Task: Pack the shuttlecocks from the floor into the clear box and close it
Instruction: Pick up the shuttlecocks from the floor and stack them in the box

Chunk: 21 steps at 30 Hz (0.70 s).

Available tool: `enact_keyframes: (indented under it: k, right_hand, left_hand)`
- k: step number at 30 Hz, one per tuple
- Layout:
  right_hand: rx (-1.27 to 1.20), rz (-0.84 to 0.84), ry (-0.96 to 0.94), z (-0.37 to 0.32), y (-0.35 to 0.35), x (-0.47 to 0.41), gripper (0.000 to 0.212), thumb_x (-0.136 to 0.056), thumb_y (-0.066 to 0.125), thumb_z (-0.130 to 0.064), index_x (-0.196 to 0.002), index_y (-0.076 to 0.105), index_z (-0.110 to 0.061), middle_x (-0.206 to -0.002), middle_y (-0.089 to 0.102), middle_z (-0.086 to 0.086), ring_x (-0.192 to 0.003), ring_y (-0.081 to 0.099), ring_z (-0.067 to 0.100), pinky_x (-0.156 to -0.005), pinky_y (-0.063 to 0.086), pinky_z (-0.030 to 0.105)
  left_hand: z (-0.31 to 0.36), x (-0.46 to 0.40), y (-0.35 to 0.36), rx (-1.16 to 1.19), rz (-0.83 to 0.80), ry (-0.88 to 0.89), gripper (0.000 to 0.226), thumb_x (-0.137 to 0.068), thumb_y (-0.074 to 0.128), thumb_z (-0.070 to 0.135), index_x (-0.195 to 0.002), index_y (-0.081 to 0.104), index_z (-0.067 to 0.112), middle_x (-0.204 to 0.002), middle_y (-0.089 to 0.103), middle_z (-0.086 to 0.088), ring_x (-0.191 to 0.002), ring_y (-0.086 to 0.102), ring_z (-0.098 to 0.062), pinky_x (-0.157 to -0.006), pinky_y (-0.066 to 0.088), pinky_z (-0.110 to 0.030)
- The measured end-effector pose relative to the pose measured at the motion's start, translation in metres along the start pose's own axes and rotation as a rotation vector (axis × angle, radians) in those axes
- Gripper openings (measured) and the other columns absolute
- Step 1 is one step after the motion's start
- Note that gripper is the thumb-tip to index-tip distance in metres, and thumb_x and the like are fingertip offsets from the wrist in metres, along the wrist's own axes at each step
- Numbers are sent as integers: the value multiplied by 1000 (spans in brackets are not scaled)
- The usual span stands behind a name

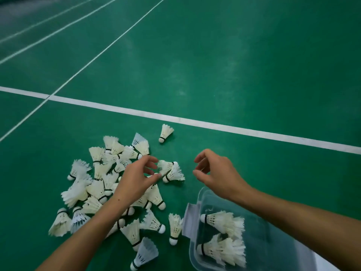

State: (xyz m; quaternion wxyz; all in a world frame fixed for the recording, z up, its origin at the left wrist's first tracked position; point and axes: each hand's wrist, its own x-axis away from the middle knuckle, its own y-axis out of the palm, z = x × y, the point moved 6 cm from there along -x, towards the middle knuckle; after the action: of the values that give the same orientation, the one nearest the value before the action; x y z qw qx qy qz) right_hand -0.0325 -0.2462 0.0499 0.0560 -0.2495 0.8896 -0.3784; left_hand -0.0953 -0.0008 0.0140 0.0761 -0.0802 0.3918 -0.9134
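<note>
A pile of several white feather shuttlecocks [97,184] lies on the green floor at the lower left. One lone shuttlecock [165,133] lies apart near the white line. My left hand [136,178] hovers over the pile's right side, fingers spread, fingertips touching a pair of shuttlecocks [172,172]. My right hand [214,173] hangs just right of that pair, fingers curled apart and holding nothing. The clear box [259,227] stands open at the lower right with several shuttlecocks [224,237] inside, under my right forearm.
A grey-white latch flap [190,220] sticks out on the box's left side. A broad white court line [195,122] crosses beyond the pile, and thinner lines run off to the upper left. Bare green floor stretches beyond and to the right.
</note>
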Motion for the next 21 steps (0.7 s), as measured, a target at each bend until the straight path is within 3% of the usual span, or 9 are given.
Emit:
enact_keyframes:
  k: [6,9,14,17,21]
  right_hand:
    - [19,-70,68,17,51,-40,28,-96,72,-29,-119,59,-20,-97,74,-5,-88,70,14,-85,60,44]
    - [15,-81,97,26,65,-53,28,-97,70,-28,-121,57,-20,-97,73,-5,-86,69,13,-84,61,42]
    - [104,-159,139,34,87,-73,37,-96,72,-29,-126,53,-21,-108,72,0,-94,68,20,-84,59,43]
    - [176,-194,143,34,100,-81,41,-94,72,-27,-128,50,-21,-113,69,4,-100,66,28,-82,56,43]
    - [213,-214,155,36,117,-88,40,-95,66,-17,-131,48,-21,-114,69,8,-100,66,33,-83,58,46]
  left_hand:
    - [-61,-9,27,-218,-39,-240,61,-84,85,38,-135,56,21,-120,67,-4,-95,68,-17,-86,57,-36]
    - [-69,-16,35,-177,56,-273,62,-84,87,34,-135,57,16,-123,68,-7,-103,66,-21,-90,56,-38]
    - [-65,-39,39,-102,116,-247,45,-85,85,21,-125,64,21,-112,73,6,-89,67,-10,-80,55,-33]
    - [-55,-56,46,-87,69,-210,46,-81,89,30,-120,65,27,-102,70,17,-80,68,-6,-77,60,-39]
    - [-41,-73,58,-140,-1,-163,54,-77,89,46,-123,62,36,-105,70,20,-84,68,-5,-76,60,-39]
